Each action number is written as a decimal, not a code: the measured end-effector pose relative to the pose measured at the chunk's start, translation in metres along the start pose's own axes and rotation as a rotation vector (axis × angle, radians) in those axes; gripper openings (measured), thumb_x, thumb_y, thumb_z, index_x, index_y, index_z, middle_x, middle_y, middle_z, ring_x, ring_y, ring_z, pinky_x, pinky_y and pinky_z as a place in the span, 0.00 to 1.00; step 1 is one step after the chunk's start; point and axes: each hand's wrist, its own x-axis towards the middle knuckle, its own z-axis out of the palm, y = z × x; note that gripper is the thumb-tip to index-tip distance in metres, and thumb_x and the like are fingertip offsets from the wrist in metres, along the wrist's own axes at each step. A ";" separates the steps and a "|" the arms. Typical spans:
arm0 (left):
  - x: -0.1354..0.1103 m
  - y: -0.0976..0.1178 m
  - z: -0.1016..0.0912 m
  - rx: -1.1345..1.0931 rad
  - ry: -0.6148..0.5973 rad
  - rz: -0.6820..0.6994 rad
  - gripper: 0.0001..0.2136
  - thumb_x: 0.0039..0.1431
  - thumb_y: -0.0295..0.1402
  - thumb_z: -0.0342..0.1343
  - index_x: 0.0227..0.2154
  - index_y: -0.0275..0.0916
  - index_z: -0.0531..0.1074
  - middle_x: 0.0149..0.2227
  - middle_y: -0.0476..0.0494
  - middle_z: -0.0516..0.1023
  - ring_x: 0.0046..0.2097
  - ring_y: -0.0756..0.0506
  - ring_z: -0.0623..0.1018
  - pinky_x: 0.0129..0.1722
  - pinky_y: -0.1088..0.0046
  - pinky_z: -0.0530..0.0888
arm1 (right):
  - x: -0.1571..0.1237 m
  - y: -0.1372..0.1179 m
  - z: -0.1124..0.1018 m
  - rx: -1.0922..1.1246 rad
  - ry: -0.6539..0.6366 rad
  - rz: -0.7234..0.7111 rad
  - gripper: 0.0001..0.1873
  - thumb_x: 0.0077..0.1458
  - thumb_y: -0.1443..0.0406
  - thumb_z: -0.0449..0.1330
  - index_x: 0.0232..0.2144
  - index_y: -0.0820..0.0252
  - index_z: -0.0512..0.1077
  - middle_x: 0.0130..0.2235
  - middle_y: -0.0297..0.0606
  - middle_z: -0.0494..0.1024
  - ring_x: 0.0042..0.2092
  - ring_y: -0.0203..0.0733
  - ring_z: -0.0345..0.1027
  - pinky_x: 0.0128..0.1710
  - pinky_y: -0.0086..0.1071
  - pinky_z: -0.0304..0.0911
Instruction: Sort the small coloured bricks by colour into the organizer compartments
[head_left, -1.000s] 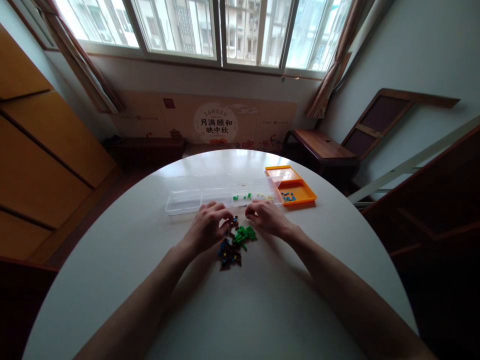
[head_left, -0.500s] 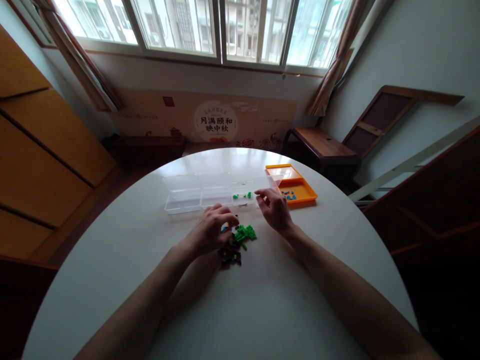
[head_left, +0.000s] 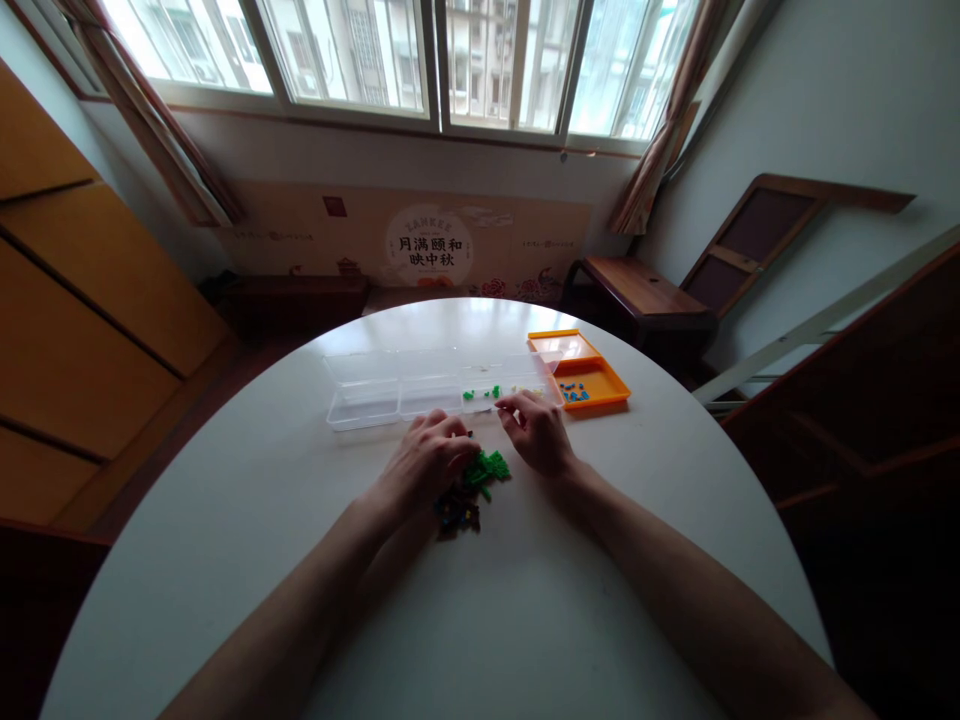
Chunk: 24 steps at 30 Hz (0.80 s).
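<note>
A small heap of tiny building bricks lies on the round white table [head_left: 525,620]: a green clump [head_left: 486,466] and darker brown and blue pieces [head_left: 457,512]. My left hand [head_left: 427,465] rests over the heap's left side with its fingers curled, and what they hold is hidden. My right hand [head_left: 534,434] hovers just right of the green clump, with fingertips pinched near the front wall of a clear compartment box [head_left: 375,392]. The box holds a few green bricks [head_left: 480,393] and some pale ones.
An orange tray [head_left: 592,382] with small blue bricks sits at the box's right end. Beyond the table are windows, a low wooden bench [head_left: 637,290], a leaning frame on the right and orange cabinets on the left.
My right hand reached out to the clear box half a second ago and has drawn back toward the green clump. My left hand stayed on the heap, shifting slightly.
</note>
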 end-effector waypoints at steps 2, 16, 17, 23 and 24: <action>0.000 0.000 0.000 0.006 0.007 -0.006 0.04 0.58 0.30 0.58 0.32 0.45 0.77 0.37 0.47 0.76 0.40 0.45 0.69 0.44 0.65 0.62 | -0.001 -0.002 0.001 0.004 -0.008 -0.002 0.08 0.58 0.68 0.55 0.35 0.59 0.75 0.34 0.36 0.76 0.28 0.35 0.64 0.32 0.29 0.61; 0.000 -0.004 -0.002 -0.259 0.139 -0.125 0.05 0.59 0.33 0.57 0.30 0.41 0.77 0.33 0.46 0.76 0.39 0.45 0.70 0.43 0.66 0.66 | -0.006 -0.012 0.002 0.179 -0.177 -0.054 0.05 0.53 0.68 0.61 0.34 0.58 0.76 0.32 0.32 0.76 0.26 0.32 0.62 0.30 0.27 0.60; 0.000 -0.005 -0.003 -0.277 0.153 -0.135 0.05 0.59 0.33 0.57 0.30 0.41 0.77 0.33 0.46 0.76 0.39 0.45 0.71 0.42 0.67 0.67 | -0.006 -0.013 0.001 0.193 -0.196 -0.063 0.05 0.53 0.69 0.62 0.34 0.58 0.76 0.32 0.32 0.76 0.26 0.32 0.62 0.30 0.26 0.59; 0.001 -0.004 -0.006 -0.343 0.197 -0.171 0.07 0.59 0.33 0.55 0.29 0.40 0.76 0.31 0.47 0.75 0.38 0.46 0.71 0.41 0.67 0.67 | -0.006 -0.019 0.003 0.225 -0.225 -0.097 0.03 0.52 0.66 0.64 0.32 0.59 0.76 0.30 0.33 0.76 0.30 0.34 0.66 0.33 0.27 0.60; 0.001 -0.004 -0.006 -0.339 0.198 -0.178 0.07 0.60 0.33 0.55 0.29 0.40 0.76 0.31 0.47 0.75 0.38 0.46 0.71 0.42 0.67 0.67 | -0.005 -0.019 0.003 0.219 -0.222 -0.096 0.02 0.53 0.66 0.64 0.31 0.59 0.75 0.30 0.33 0.76 0.31 0.34 0.67 0.33 0.27 0.60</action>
